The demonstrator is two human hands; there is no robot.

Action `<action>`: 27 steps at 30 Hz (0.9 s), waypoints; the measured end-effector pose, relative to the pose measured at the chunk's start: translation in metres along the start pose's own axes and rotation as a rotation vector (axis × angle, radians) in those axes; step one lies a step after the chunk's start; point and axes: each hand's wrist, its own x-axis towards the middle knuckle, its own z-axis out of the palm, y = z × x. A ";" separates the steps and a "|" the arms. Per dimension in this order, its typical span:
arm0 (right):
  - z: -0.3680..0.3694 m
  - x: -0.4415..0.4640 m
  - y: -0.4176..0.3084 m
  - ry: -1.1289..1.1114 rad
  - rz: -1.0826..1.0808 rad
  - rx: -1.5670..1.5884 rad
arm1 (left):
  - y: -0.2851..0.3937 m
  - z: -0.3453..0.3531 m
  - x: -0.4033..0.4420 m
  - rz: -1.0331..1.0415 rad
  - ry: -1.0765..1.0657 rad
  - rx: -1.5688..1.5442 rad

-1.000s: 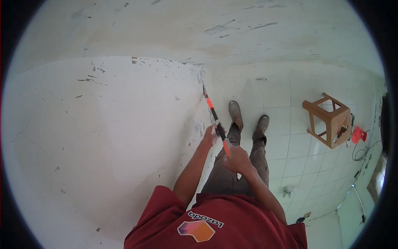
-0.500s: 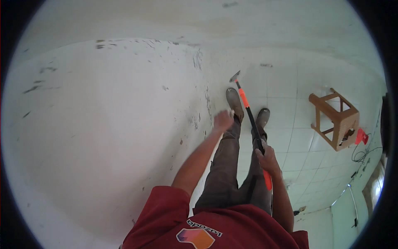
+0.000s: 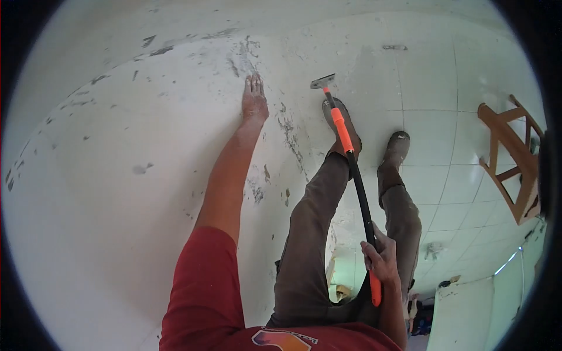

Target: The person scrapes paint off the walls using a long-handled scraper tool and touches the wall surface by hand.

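Observation:
My left hand lies with its fingers stretched out flat against the white wall, near dark scuffs and flaked patches. In my right hand is a long-handled scraper with a black shaft and orange grip sections. My fingers wrap round the shaft just above its orange butt end. The metal scraper blade points away from me, over the floor beyond the toe of my left shoe.
A brown plastic stool stands at the right on the pale tiled floor. My right shoe is on the tiles. Dark marks run along the corner where surfaces meet. Behind my legs, some items lie near a doorway.
My left hand has moved from beside my leg up and left onto the wall, its fingers now straight. The view has shifted, and the stool appears farther right. My right hand keeps hold of the scraper.

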 end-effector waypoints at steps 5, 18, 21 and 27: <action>-0.001 0.010 -0.009 -0.019 0.079 -0.006 | 0.000 -0.002 0.028 -0.019 0.036 -0.013; -0.006 0.013 -0.028 -0.024 0.037 0.081 | -0.006 -0.008 0.024 -0.074 0.134 -0.120; -0.006 0.012 -0.032 -0.028 0.046 0.091 | -0.014 -0.010 0.019 -0.114 0.167 -0.125; -0.010 0.011 -0.025 -0.032 0.038 0.097 | -0.009 -0.012 0.008 -0.067 0.122 -0.093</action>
